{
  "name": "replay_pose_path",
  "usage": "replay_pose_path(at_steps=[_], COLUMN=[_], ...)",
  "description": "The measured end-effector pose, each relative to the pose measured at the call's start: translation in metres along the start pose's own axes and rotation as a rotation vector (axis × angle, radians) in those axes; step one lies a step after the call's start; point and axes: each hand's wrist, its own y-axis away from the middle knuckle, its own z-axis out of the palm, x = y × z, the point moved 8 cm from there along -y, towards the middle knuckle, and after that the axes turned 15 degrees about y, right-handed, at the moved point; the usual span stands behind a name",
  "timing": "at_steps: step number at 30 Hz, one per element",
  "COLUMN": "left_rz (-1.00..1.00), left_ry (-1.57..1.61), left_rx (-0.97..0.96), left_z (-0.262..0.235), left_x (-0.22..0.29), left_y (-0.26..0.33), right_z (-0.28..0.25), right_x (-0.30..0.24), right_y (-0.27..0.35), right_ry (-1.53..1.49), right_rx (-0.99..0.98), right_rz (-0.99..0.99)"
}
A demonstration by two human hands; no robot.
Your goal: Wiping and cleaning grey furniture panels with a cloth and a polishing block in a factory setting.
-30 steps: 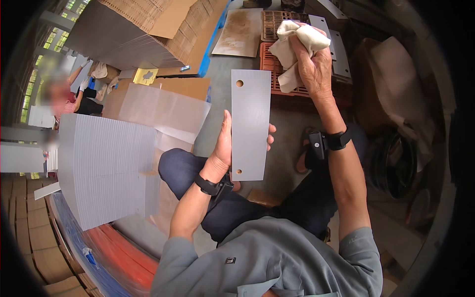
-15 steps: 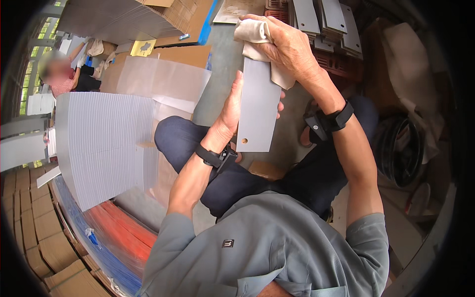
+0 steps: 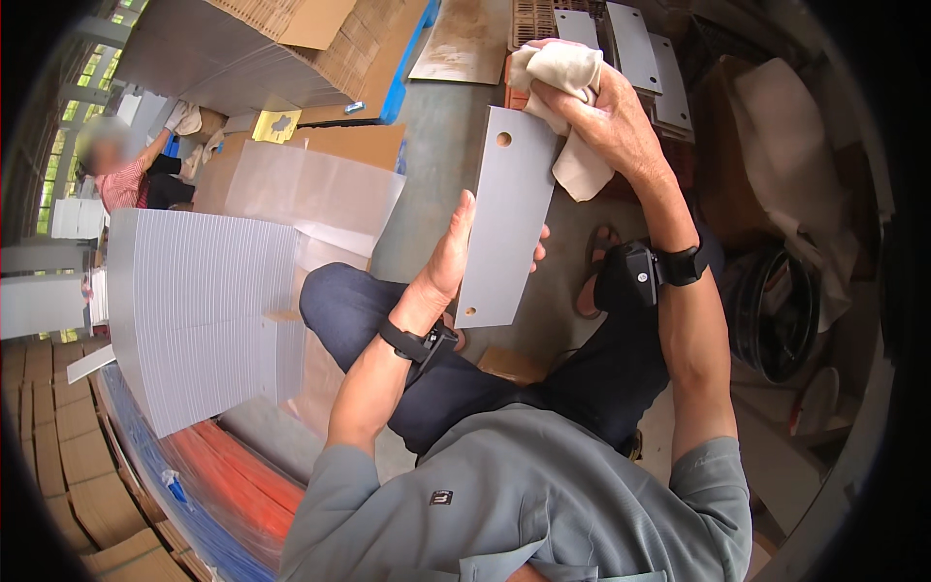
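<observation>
A long flat grey panel [image 3: 509, 213] with a hole near each end is held up lengthwise in front of me. My left hand [image 3: 452, 250] wraps its lower half from beneath, thumb along the left edge and fingertips showing past the right edge. Close to the panel's upper right edge, my right hand [image 3: 611, 121] is closed on a crumpled cream cloth [image 3: 572, 76], one end of which hangs down beside the panel. Whether the cloth touches the panel there I cannot tell.
A large stack of grey panels [image 3: 208, 310] stands at my left. More panels with holes [image 3: 635, 53] lie piled at the upper right near a brown plastic crate [image 3: 531, 24]. A black round tub [image 3: 774, 306] is at right. Another person [image 3: 126, 179] sits at the far left.
My right hand with the cloth has moved off the panel's far end to its right, uncovering the upper hole. The panel has come slightly lower and tilted.
</observation>
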Motion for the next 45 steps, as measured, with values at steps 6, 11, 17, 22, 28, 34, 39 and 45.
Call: replay_pose_path(at_steps=[6, 11, 17, 22, 28, 34, 39, 45], left_rz=[0.016, 0.027, 0.020, 0.022, -0.001, 0.002, -0.024, -0.032], left_ry=[-0.142, -0.214, -0.237, -0.216, -0.155, -0.158, -0.136, 0.033], left_rx=[0.061, 0.091, 0.090, 0.094, 0.110, 0.094, 0.096, 0.051], left_z=[-0.009, -0.018, -0.018, -0.021, -0.025, -0.025, -0.022, -0.013], left_x=[0.001, -0.001, -0.002, -0.003, -0.007, -0.007, -0.007, -0.010], left_y=[-0.002, -0.004, -0.003, -0.002, -0.001, -0.002, -0.002, -0.003], right_z=[0.022, 0.031, 0.028, 0.034, 0.038, 0.043, 0.029, -0.023], right_x=[-0.010, -0.004, -0.005, -0.009, -0.003, 0.004, 0.011, 0.001], right_y=[0.006, 0.008, 0.009, 0.010, 0.011, 0.011, 0.006, 0.004], right_ry=[-0.075, -0.081, -0.094, -0.207, -0.181, -0.172, 0.004, 0.012], right_rx=[-0.164, -0.255, -0.213, -0.257, -0.246, -0.252, -0.109, 0.329], right_rz=[0.047, 0.068, 0.017, 0.059, 0.059, 0.075, 0.091, 0.063])
